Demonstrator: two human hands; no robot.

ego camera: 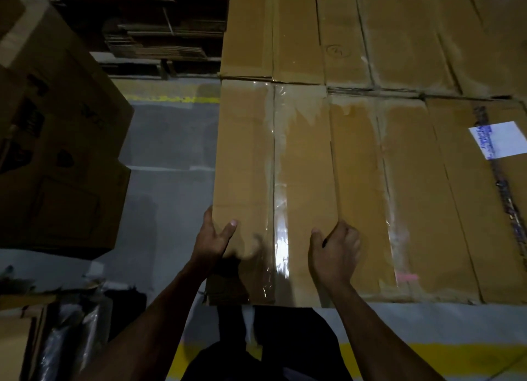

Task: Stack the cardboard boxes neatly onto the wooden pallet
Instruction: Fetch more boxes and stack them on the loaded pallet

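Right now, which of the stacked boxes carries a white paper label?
The near-row box at far right, with the white label. The box under both hands bears only clear tape.

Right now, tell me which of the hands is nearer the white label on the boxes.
Right. The right hand rests on the near-left box top, with the white label farther off to its right. The left hand grips that box's left edge, farther from the label.
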